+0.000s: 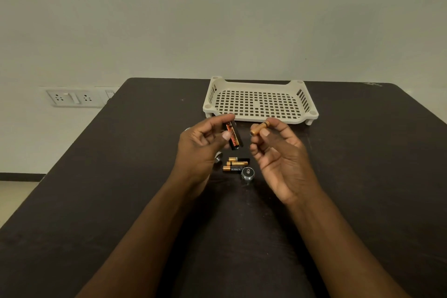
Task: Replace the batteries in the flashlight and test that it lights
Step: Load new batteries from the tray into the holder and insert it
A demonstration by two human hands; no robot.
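Forearms enter from the bottom edge, bare, both raised over the dark table [96, 176].

Left hand [200, 145]: narrow pinch, thumb and forefinger closed on a battery holder [233, 136], a black cylinder with orange-and-black cells seated along its side, held near upright and tilted slightly. Other fingers curled loosely.

Right hand [280, 152]: thumb and forefinger closed on one loose battery [260, 128], copper end pointing toward the left hand. Palm open toward camera, remaining fingers relaxed. The two held items are near each other, not touching.

Below the hands, on the table: three spare batteries [235, 164] side by side, copper-and-black, smooth printed wrap. Just beside them to the right, a round metal cap [248, 173], shiny, with a small spring or contact at centre. A second metal piece [219, 158] shows partly under the left hand; I judge it part of the flashlight body, mostly hidden. Whole flashlight not visible assembled.

Farther back: cream plastic tray [260, 104], perforated grid floor, slotted walls, holding nothing I can see.

Risks (judgement):
- Polarity. Cell could be seated the wrong way round; markings are too small to read here.
- Mixing old and new cells, since all look alike.
- Cylinders on a smooth table roll easily; a nudge from the wrist could scatter them.
- Fingertip-only grip on a slick cell may slip during insertion.
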